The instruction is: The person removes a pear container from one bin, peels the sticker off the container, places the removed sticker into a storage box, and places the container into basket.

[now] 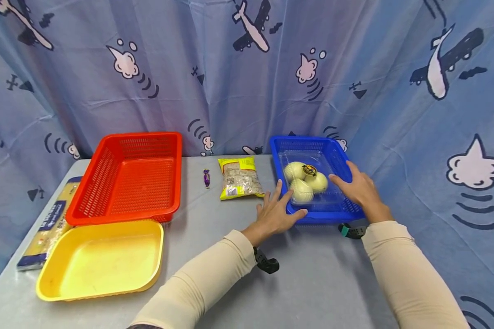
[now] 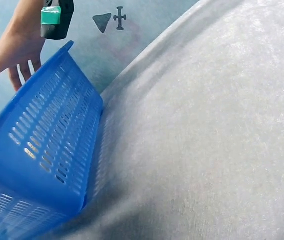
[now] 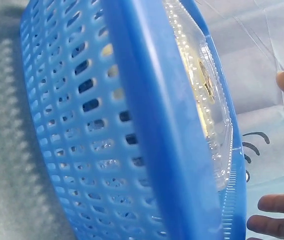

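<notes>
A blue plastic basket (image 1: 327,216) stands on the right of the table with a clear plastic box (image 1: 308,157) in it. Three pale yellow, round fruits (image 1: 319,183) and a dark label show inside the box. My left hand (image 1: 273,212) is at the basket's front left corner, fingers spread, with its thumb right at the front rim. Over the right rim my right hand (image 1: 360,187) has its fingers apart and its thumb reaching inward above the basket. In the right wrist view its fingertips (image 3: 279,202) appear beyond the rim, apart from the box.
Left of the basket lie a yellow-edged bag (image 1: 240,178) and a small purple wrapped sweet (image 1: 206,178). A red basket (image 1: 173,212) and a yellow tray (image 1: 158,256) stand at the left, beside a flat yellow and blue packet (image 1: 51,224). A patterned curtain (image 1: 230,91) hangs behind.
</notes>
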`<action>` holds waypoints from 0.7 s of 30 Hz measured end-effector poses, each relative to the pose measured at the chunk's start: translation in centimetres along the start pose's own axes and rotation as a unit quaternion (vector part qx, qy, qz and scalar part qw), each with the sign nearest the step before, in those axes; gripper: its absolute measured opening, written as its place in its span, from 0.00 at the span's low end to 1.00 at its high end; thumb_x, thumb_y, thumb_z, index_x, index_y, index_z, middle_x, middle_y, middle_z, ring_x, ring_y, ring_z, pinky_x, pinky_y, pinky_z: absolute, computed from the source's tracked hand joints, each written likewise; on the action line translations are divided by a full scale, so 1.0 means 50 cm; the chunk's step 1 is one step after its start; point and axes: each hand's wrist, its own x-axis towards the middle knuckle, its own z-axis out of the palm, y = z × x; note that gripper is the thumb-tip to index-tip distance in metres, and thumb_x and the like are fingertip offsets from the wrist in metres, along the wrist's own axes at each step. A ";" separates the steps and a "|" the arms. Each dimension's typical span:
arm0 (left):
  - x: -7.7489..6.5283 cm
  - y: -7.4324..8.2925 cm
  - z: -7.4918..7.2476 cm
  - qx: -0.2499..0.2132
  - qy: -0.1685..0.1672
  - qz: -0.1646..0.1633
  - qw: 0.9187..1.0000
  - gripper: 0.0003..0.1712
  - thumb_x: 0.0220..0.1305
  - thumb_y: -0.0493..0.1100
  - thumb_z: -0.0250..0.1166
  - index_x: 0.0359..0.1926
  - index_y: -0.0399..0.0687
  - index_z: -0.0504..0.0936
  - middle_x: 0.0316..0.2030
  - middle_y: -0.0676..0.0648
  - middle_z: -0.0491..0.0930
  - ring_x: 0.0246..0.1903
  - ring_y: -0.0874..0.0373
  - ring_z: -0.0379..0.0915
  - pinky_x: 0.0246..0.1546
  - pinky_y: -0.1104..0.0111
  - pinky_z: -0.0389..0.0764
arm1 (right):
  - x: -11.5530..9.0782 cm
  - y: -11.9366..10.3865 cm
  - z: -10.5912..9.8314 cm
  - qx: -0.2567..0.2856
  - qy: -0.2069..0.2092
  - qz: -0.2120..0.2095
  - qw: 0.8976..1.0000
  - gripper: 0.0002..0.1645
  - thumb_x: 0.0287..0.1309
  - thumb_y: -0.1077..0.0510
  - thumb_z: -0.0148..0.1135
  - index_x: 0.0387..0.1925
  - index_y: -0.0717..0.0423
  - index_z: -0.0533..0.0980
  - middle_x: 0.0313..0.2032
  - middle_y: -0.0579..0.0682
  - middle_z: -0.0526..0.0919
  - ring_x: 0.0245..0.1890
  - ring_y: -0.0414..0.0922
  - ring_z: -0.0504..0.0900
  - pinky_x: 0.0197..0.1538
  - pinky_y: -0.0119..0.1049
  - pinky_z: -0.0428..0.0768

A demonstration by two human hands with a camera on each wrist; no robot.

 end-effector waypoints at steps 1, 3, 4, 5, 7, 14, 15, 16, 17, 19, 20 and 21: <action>0.000 0.000 0.000 -0.001 0.001 0.001 1.000 0.47 0.58 0.77 0.49 0.74 0.66 0.56 0.75 0.57 0.31 0.71 0.39 0.38 0.60 0.35 0.50 | 0.001 -0.001 0.000 0.002 -0.001 0.001 1.000 0.61 0.57 0.22 0.43 0.76 0.54 0.38 0.69 0.74 0.48 0.63 0.77 0.48 0.54 0.76 0.51; 0.001 -0.001 0.000 -0.004 0.001 0.001 1.000 0.47 0.58 0.77 0.50 0.74 0.66 0.57 0.75 0.57 0.31 0.71 0.39 0.38 0.60 0.35 0.51 | 0.004 -0.001 0.000 0.008 -0.005 0.003 1.000 0.61 0.58 0.22 0.43 0.76 0.55 0.38 0.69 0.74 0.47 0.63 0.77 0.47 0.54 0.76 0.51; 0.001 -0.001 0.000 -0.005 0.001 0.000 1.000 0.47 0.58 0.77 0.50 0.74 0.66 0.57 0.75 0.57 0.30 0.71 0.39 0.39 0.60 0.36 0.51 | 0.006 -0.001 0.001 0.011 -0.008 0.003 1.000 0.60 0.58 0.22 0.43 0.76 0.55 0.38 0.69 0.74 0.47 0.63 0.78 0.47 0.54 0.76 0.51; 0.001 -0.001 0.001 -0.005 0.000 -0.001 1.000 0.47 0.58 0.77 0.50 0.74 0.66 0.57 0.75 0.58 0.30 0.71 0.38 0.39 0.60 0.36 0.51 | 0.008 -0.001 0.002 0.014 -0.011 0.004 1.000 0.61 0.58 0.22 0.43 0.76 0.55 0.38 0.69 0.74 0.47 0.64 0.77 0.46 0.54 0.76 0.51; 0.001 -0.001 0.001 -0.002 -0.001 -0.003 1.000 0.47 0.58 0.77 0.51 0.74 0.66 0.57 0.75 0.57 0.31 0.71 0.39 0.39 0.60 0.36 0.52 | 0.012 -0.001 0.004 0.020 -0.019 0.007 1.000 0.61 0.58 0.22 0.42 0.76 0.56 0.38 0.69 0.74 0.46 0.64 0.77 0.46 0.55 0.75 0.50; 0.003 -0.001 0.001 0.002 -0.005 -0.005 1.000 0.48 0.57 0.78 0.51 0.74 0.66 0.56 0.75 0.57 0.31 0.71 0.39 0.40 0.59 0.38 0.55 | 0.024 -0.008 0.007 0.034 -0.076 0.027 0.996 0.65 0.57 0.20 0.40 0.74 0.61 0.32 0.70 0.73 0.39 0.65 0.76 0.43 0.59 0.72 0.49; 0.003 -0.001 0.001 0.002 -0.005 -0.005 1.000 0.48 0.57 0.78 0.51 0.74 0.66 0.56 0.75 0.57 0.31 0.71 0.39 0.40 0.59 0.38 0.55 | 0.025 -0.012 0.007 0.035 -0.085 0.032 0.995 0.66 0.56 0.19 0.39 0.74 0.62 0.32 0.70 0.73 0.38 0.66 0.75 0.42 0.59 0.72 0.48; 0.003 -0.002 0.001 0.004 -0.005 -0.005 1.000 0.48 0.57 0.78 0.51 0.74 0.66 0.56 0.75 0.57 0.31 0.70 0.39 0.40 0.59 0.38 0.55 | 0.026 -0.015 0.008 0.037 -0.095 0.037 0.994 0.66 0.56 0.19 0.39 0.74 0.62 0.31 0.70 0.73 0.37 0.66 0.75 0.41 0.60 0.72 0.48; 0.004 -0.003 0.001 0.004 -0.005 -0.004 1.000 0.48 0.57 0.78 0.51 0.74 0.65 0.57 0.75 0.57 0.32 0.70 0.39 0.41 0.59 0.37 0.56 | 0.028 -0.018 0.008 0.038 -0.103 0.041 0.993 0.67 0.56 0.19 0.39 0.74 0.63 0.30 0.70 0.73 0.36 0.66 0.75 0.40 0.60 0.71 0.48; 0.004 -0.004 0.001 0.007 -0.005 -0.003 1.000 0.49 0.57 0.78 0.51 0.74 0.65 0.57 0.75 0.56 0.32 0.70 0.39 0.41 0.59 0.37 0.56 | 0.032 -0.023 0.010 0.039 -0.116 0.049 0.991 0.68 0.55 0.19 0.38 0.73 0.64 0.30 0.70 0.73 0.35 0.66 0.74 0.40 0.61 0.70 0.48; 0.005 -0.004 0.001 0.008 -0.004 -0.002 1.000 0.49 0.57 0.78 0.51 0.74 0.65 0.57 0.75 0.56 0.32 0.70 0.39 0.41 0.58 0.37 0.56 | 0.034 -0.026 0.011 0.044 -0.122 0.052 0.990 0.68 0.56 0.19 0.39 0.73 0.65 0.30 0.70 0.73 0.34 0.67 0.74 0.39 0.61 0.70 0.48; 0.006 -0.004 0.002 0.009 -0.003 -0.002 1.000 0.49 0.57 0.78 0.52 0.74 0.65 0.57 0.75 0.56 0.32 0.70 0.39 0.41 0.58 0.37 0.56 | 0.037 -0.027 0.012 0.050 -0.128 0.056 0.989 0.68 0.56 0.20 0.40 0.73 0.65 0.29 0.70 0.73 0.34 0.67 0.74 0.39 0.61 0.69 0.48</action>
